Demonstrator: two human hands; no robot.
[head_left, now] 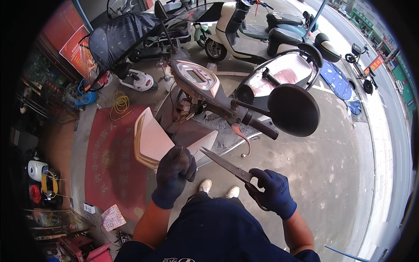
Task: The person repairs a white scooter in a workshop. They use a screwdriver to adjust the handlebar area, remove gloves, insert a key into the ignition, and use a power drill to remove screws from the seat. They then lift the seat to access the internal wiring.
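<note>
Lower centre: my right fingers [262, 175] grip scissors [229, 166], best angled off my left fingers [187, 167], curled tight, contents unclear.

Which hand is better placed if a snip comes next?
Probably the right hand: it holds the scissors, with their tips near the left hand. The left shows no tool; whether it pinches anything thin, I can't tell.

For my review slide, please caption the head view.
Gloved right hand holds scissors pointing toward the left hand, before a scooter with exposed wiring.
</note>
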